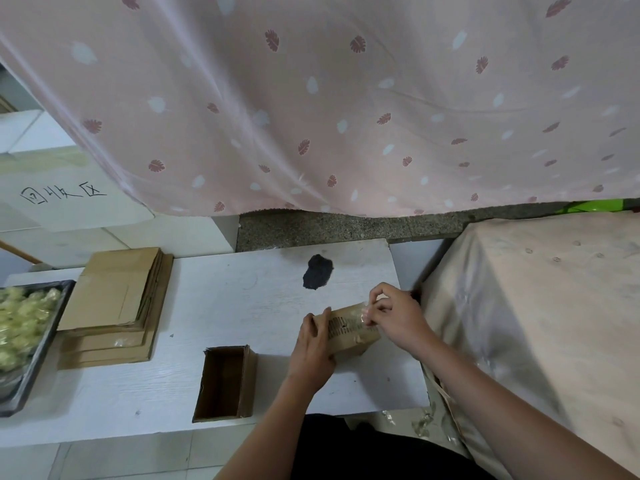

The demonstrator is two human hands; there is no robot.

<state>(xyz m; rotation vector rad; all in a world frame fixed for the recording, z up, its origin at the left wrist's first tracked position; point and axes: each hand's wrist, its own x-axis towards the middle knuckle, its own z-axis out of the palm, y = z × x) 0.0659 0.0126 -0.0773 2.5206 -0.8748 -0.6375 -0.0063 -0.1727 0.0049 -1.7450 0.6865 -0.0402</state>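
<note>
Your left hand (313, 348) grips the small box (349, 336); your right hand (398, 317) pinches the clear tape (363, 315) (pull it taut), then smooth it flat.

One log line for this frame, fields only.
left hand: grips small carton | right hand: pinches tape on carton | open box: on white table, untouched

Matt brown corrugated cardboard for the small box (349, 336), black print on one face, with glossy clear tape (363, 315) wrinkled over its top. Same dull cardboard for the open carton (227, 382) and the stack of flattened cartons (114, 303). Looks matt and faintly wood-grained on the white desk (242, 306), rough at the dark patch (318, 272). Thin pink printed cloth, softly sheened, for the curtain (346, 98). Speckled stone along the floor strip (329, 226). Smooth dark tray (52, 327).
</note>
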